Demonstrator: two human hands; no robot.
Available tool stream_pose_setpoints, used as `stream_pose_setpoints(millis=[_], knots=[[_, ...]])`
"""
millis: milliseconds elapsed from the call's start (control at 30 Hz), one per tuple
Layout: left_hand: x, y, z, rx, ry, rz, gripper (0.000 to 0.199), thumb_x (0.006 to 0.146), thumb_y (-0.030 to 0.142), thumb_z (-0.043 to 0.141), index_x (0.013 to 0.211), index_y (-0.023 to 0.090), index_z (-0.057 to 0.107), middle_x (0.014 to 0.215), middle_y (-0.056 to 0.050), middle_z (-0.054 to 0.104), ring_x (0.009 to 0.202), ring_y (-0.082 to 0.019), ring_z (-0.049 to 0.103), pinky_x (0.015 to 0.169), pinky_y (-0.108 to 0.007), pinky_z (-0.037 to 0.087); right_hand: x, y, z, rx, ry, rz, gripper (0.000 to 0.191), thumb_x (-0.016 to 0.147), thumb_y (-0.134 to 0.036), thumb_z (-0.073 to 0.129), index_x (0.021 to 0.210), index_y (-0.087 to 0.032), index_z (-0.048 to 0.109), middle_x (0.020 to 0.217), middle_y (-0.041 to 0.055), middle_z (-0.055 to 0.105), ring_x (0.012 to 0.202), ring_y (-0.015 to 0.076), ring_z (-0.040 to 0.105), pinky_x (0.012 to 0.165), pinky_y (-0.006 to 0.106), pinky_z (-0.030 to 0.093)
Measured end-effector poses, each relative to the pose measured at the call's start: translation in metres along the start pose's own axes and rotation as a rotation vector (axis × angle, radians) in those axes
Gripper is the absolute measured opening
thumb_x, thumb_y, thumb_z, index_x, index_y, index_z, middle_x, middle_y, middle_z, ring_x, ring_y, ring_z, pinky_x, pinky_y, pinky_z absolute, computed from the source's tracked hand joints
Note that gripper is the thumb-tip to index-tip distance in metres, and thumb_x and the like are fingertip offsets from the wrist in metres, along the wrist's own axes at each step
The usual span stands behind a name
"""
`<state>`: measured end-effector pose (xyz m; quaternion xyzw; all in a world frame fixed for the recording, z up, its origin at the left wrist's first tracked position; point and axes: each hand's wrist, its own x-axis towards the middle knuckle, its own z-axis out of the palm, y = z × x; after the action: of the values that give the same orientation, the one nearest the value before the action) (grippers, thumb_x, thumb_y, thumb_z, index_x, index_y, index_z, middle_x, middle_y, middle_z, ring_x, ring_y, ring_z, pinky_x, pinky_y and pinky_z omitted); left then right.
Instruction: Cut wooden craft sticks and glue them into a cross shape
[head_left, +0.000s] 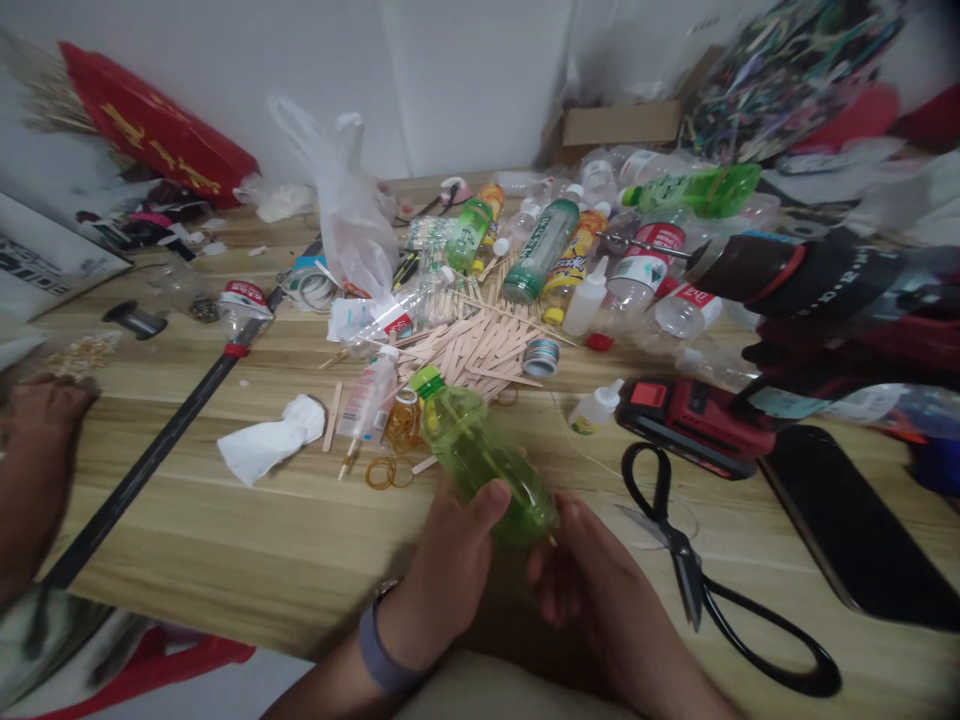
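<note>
A clear green plastic bottle (480,445) with a green cap lies tilted in front of me, its cap end pointing away and to the left. My left hand (454,560) is closed around its lower side, thumb on top. At the bottle's base, the fingers of my right hand (581,560) are pinched together; a small pale tip shows there, too blurred to name. Black-handled scissors (682,545) lie partly open to the right of my right hand. Beyond the bottle are a pile of wooden craft sticks (480,345) and some rubber bands (390,472).
A red cordless drill (697,425) and a black phone (862,525) are at the right. Several plastic bottles (544,250) crowd the back. Left of me lie a crumpled tissue (271,440) and a long black rod (150,465). Another person's hand (52,420) rests at the far left.
</note>
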<state>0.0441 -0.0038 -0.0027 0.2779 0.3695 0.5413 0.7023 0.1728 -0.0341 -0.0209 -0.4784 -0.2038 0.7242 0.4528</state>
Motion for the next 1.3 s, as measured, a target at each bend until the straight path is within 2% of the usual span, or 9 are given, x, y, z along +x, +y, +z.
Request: stream_pose_setpoints(millis=[200, 367, 500, 633, 733, 867, 1033, 1167, 1300], knots=[[0.000, -0.002, -0.003, 0.009, 0.007, 0.020, 0.041, 0.079, 0.048, 0.076, 0.107, 0.021, 0.064, 0.111, -0.008, 0.068, 0.107, -0.028, 0.062, 0.098, -0.040, 0.045, 0.002, 0.001, 0.000, -0.034, -0.024, -0.091, 0.049, 0.073, -0.051, 0.080, 0.106, -0.024, 0.056, 0.068, -0.0052, 0.061, 0.048, 0.0095, 0.050, 0.044, 0.021, 0.040], [0.000, 0.001, -0.001, 0.067, 0.003, -0.015, 0.049, 0.076, 0.055, 0.076, 0.110, 0.020, 0.066, 0.108, -0.009, 0.070, 0.108, -0.030, 0.063, 0.095, -0.041, 0.047, 0.002, 0.001, -0.001, -0.105, -0.023, 0.013, 0.060, 0.085, -0.067, 0.056, 0.122, -0.021, 0.050, 0.050, -0.0042, 0.060, 0.036, 0.0126, 0.048, 0.037, 0.022, 0.033], [-0.002, 0.004, -0.009, 0.105, -0.001, -0.032, 0.045, 0.079, 0.058, 0.071, 0.104, 0.021, 0.070, 0.110, -0.009, 0.071, 0.110, -0.031, 0.062, 0.093, -0.041, 0.049, 0.002, 0.000, -0.010, -0.290, 0.054, -0.162, 0.062, 0.082, -0.070, 0.056, 0.120, -0.021, 0.051, 0.069, -0.0001, 0.064, 0.051, 0.0162, 0.057, 0.047, 0.028, 0.045], [-0.007, 0.009, -0.019, 0.156, -0.050, -0.119, 0.029, 0.081, 0.048, 0.073, 0.092, 0.021, 0.074, 0.100, -0.010, 0.074, 0.098, -0.030, 0.067, 0.078, -0.035, 0.054, 0.010, -0.014, -0.018, -0.402, 0.132, -0.315, 0.052, 0.083, -0.062, 0.062, 0.116, -0.023, 0.053, 0.077, -0.0005, 0.061, 0.061, 0.0154, 0.054, 0.056, 0.028, 0.046], [-0.009, 0.013, -0.017, 0.123, -0.118, -0.239, 0.034, 0.079, 0.049, 0.074, 0.101, 0.023, 0.073, 0.087, -0.007, 0.074, 0.073, -0.024, 0.070, 0.059, -0.029, 0.052, 0.018, -0.030, -0.019, -0.486, 0.103, -0.395, 0.054, 0.082, -0.054, 0.067, 0.125, -0.027, 0.049, 0.082, -0.0018, 0.061, 0.072, 0.0165, 0.056, 0.066, 0.029, 0.046], [-0.010, 0.017, -0.012, 0.018, -0.146, -0.365, 0.040, 0.067, 0.052, 0.081, 0.090, 0.020, 0.073, 0.071, -0.003, 0.072, 0.054, -0.017, 0.065, 0.054, -0.025, 0.051, 0.023, -0.042, -0.015, -0.598, -0.082, -0.314, 0.033, 0.084, -0.055, 0.065, 0.082, -0.023, 0.058, 0.060, -0.0035, 0.058, 0.054, 0.0145, 0.053, 0.053, 0.028, 0.041], [-0.010, 0.024, -0.026, 0.010, -0.006, -0.395, 0.035, 0.059, 0.046, 0.087, 0.072, 0.017, 0.073, 0.066, -0.005, 0.072, 0.055, -0.020, 0.067, 0.053, -0.027, 0.053, 0.017, -0.049, -0.024, -0.658, -0.201, -0.221, 0.051, 0.085, -0.066, 0.058, 0.060, -0.021, 0.053, 0.052, -0.0003, 0.059, 0.047, 0.0130, 0.051, 0.050, 0.027, 0.039], [-0.006, 0.039, -0.051, -0.005, 0.140, -0.326, 0.038, 0.058, 0.045, 0.086, 0.079, 0.016, 0.073, 0.072, -0.006, 0.075, 0.059, -0.020, 0.070, 0.056, -0.027, 0.055, 0.006, -0.068, -0.058, -0.629, -0.054, -0.275, 0.052, 0.087, -0.065, 0.055, 0.059, -0.022, 0.055, 0.054, -0.0008, 0.054, 0.050, 0.0130, 0.046, 0.051, 0.028, 0.037], [-0.004, 0.054, -0.067, 0.010, 0.232, -0.228, 0.037, 0.060, 0.045, 0.087, 0.080, 0.017, 0.073, 0.072, -0.003, 0.076, 0.063, -0.019, 0.071, 0.061, -0.026, 0.057, -0.004, -0.088, -0.088, -0.479, 0.348, -0.411, 0.055, 0.077, -0.068, 0.063, 0.047, -0.024, 0.051, 0.047, -0.0001, 0.043, 0.046, 0.0152, 0.037, 0.045, 0.031, 0.034]])
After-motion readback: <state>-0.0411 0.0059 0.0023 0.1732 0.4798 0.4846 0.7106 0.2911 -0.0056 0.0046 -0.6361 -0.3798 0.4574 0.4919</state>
